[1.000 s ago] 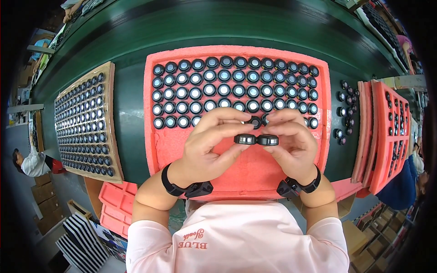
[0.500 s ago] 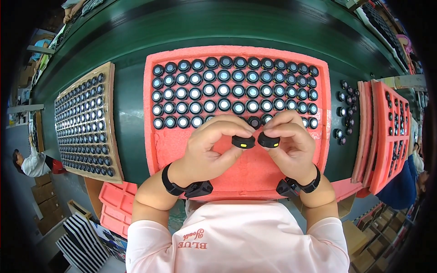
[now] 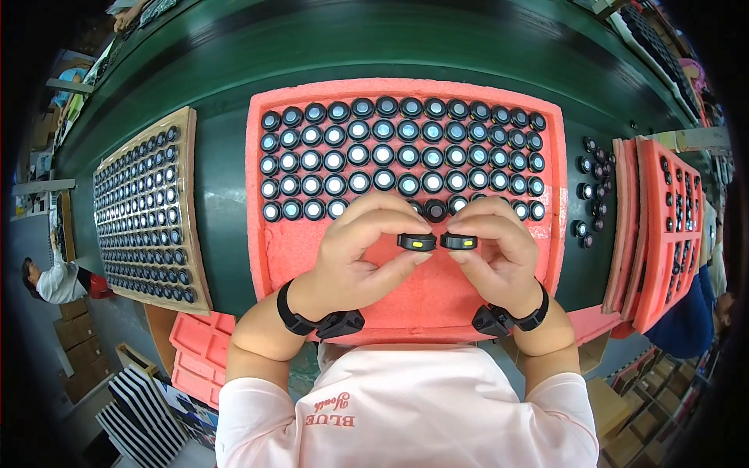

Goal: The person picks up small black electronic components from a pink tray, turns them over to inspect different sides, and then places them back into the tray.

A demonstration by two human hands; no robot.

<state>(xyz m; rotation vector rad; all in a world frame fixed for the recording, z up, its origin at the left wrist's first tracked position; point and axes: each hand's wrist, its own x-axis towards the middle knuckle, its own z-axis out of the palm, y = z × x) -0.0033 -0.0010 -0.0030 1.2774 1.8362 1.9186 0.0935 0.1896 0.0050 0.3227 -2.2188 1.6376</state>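
Now, left hand (image 3: 351, 256) pinching black disc (image 3: 417, 243), right hand (image 3: 507, 256) pinching second disc (image 3: 459, 242), red lettering (image 3: 338, 421) on pale shirt (image 3: 445, 405).

Green tabletop (image 3: 225, 249) runs across the view — light reflects off its surface. Grey floor (image 3: 121, 318) shows at left, with stacked brown cardboard boxes (image 3: 76, 342) — further boxes (image 3: 607, 405) stand at lower right.

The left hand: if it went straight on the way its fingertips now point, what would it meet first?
Most likely the black disc held by the right hand: the left hand points toward it, its own disc leading, across a narrow gap. Depth is unclear in one view.
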